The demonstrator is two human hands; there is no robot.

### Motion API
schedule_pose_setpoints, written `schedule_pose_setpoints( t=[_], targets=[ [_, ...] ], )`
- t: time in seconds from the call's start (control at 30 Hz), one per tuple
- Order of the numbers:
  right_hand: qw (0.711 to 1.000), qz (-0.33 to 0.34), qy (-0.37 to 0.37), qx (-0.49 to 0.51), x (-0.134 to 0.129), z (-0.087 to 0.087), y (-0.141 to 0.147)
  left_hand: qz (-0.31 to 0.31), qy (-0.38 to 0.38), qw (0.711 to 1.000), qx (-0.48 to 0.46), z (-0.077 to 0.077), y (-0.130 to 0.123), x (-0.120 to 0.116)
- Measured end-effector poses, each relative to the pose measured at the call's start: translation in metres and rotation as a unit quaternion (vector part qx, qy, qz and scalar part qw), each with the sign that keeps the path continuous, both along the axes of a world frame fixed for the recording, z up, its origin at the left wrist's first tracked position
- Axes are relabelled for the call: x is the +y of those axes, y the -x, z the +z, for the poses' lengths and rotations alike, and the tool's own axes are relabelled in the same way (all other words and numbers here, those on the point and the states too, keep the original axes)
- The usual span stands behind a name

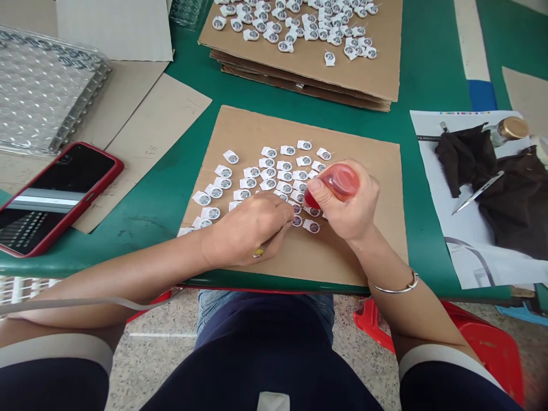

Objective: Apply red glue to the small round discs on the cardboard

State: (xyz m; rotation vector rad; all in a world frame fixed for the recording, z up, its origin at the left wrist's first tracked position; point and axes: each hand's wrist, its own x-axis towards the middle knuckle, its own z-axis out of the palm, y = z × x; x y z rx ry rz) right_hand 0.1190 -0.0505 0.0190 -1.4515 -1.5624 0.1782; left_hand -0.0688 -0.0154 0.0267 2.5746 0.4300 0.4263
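Note:
A brown cardboard sheet lies on the green table, bearing many small white tabs with round metallic discs. My right hand, over the sheet's right part, is wrapped round a red translucent squeeze bottle tilted toward the discs. To its left, my left hand rests low over the sheet with its fingers closed round a thin tool, whose yellowish end shows under the palm. The tool's tip is hidden by my fingers, close to the discs at the middle.
Stacked cardboard with more discs stands behind. At left are a red-cased phone and clear plastic trays. At right, dark cloth, tweezers and a capped jar lie on white paper.

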Motion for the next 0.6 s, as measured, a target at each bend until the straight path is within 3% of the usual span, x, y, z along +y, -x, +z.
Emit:
schedule_pose_setpoints(
  t=[0.6],
  targets=[
    [1.0,0.017,-0.011,-0.007,-0.001,0.0025,-0.0003,0.002,0.029,1.0,-0.003,0.0074,-0.0007,0.0014]
  ],
)
